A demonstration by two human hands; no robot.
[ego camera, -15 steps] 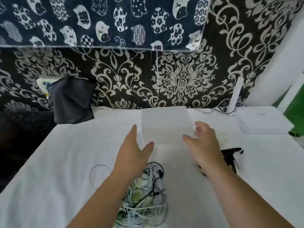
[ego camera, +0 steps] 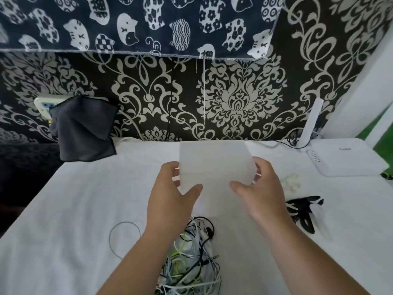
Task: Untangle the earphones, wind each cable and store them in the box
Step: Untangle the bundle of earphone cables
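Table (ego camera: pixel 74 209): is being covered by a white cloth, and everything is being carried on it.
Box (ego camera: pixel 214 165): is being held at mid-table, just beyond the tangle. It is being judged light, stiff-walled and smooth, so the side walls are being favoured as the place to grip.
Earphones (ego camera: pixel 191 258): are being left in one tangle at the near edge, between the forearms, and are not being touched. They are being judged soft, light and quick to snag. A plug or loose end is being preferred as the hold, not the knotted middle.
Left hand (ego camera: pixel 170 199): is being wrapped round the box's left side, thumb on the front.
Right hand (ego camera: pixel 261 192): is being wrapped round the box's right side in the same way.
Loop (ego camera: pixel 124 237): a thin grey cable is being left apart, left of the tangle.
Room: open cloth is being offered on the left. The right is being crowded by a router (ego camera: pixel 344 160) and a black bundle (ego camera: pixel 302 211).
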